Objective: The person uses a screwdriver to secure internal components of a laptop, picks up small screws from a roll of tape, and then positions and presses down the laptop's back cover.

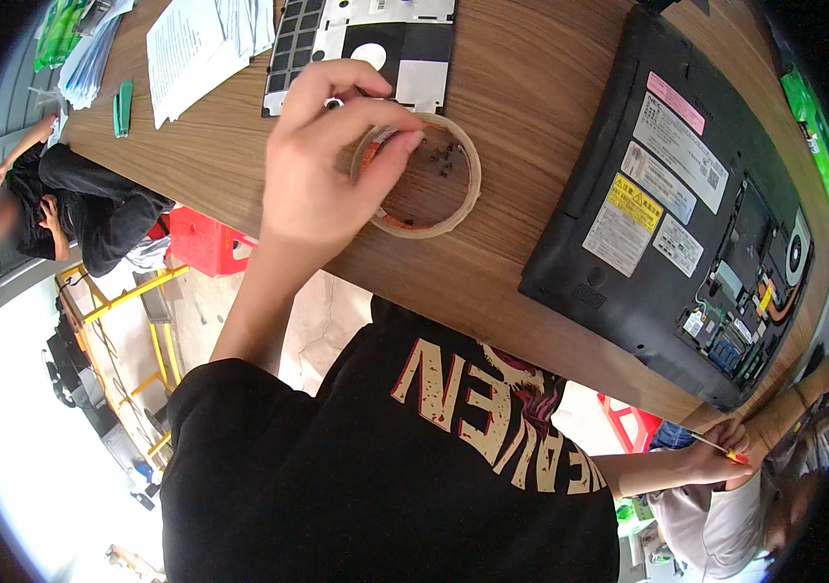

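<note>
My left hand [322, 160] hovers above a roll of tape [471, 185] lying flat on the wooden table. Its thumb and index finger are pinched together over the ring; whatever they hold, if anything, is too small to make out. Several small dark screws [444, 157] lie inside the ring. At the lower right, past the table edge, my right hand [716, 464] is closed around a screwdriver [737, 457] with a red and yellow handle. Nearby, a black laptop [580, 185] rests upside down, its bottom bay uncovered and its circuit board and fan [797, 245] exposed.
Behind my left hand is a black-and-silver panel [424, 53]. Papers [186, 58] and a green stapler [123, 109] lie farther left; a green packet [813, 146] is at far right. Another person's arm [789, 413] comes close to my right hand. A seated person [94, 194] is at left.
</note>
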`<state>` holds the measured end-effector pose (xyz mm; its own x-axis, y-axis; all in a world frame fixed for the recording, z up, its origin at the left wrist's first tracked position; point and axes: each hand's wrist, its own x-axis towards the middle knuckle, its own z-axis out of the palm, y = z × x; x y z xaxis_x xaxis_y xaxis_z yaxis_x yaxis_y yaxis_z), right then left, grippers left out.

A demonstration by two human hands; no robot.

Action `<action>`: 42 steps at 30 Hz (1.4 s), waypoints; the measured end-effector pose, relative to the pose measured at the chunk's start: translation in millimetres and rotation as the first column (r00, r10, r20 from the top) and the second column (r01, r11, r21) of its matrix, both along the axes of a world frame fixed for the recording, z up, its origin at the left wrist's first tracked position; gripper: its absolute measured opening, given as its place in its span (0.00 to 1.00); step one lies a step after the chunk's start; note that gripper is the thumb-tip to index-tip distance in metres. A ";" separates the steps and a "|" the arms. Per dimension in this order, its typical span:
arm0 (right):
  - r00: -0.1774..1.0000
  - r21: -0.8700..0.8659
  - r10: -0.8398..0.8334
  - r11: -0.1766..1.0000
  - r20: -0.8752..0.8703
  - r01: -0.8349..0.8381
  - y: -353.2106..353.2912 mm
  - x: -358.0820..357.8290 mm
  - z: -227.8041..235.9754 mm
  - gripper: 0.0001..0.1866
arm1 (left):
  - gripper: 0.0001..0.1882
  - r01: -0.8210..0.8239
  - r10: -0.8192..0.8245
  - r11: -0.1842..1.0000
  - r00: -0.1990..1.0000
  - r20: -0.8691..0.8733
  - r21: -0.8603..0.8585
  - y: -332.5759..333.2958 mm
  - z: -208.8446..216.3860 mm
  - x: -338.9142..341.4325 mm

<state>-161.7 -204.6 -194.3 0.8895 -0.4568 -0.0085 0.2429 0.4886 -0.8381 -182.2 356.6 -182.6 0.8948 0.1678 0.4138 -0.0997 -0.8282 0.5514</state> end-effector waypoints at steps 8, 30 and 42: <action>0.993 0.075 0.100 0.992 0.069 -0.105 -15.5 -1.4 -4.2 0.23 | 0.06 -0.023 0.042 0.691 0.999 0.009 -0.723 1.5 7.5 -9.2; 0.967 0.055 0.145 0.986 0.211 -0.160 53.3 1.5 35.8 0.11 | 0.08 0.150 -0.366 -0.109 0.913 0.180 -0.983 -13.6 7.5 -7.8; 0.795 0.128 0.542 0.799 0.272 -0.588 229.9 16.3 50.2 0.22 | 0.12 0.001 -0.490 -0.649 0.765 0.419 -0.761 -61.9 24.9 7.0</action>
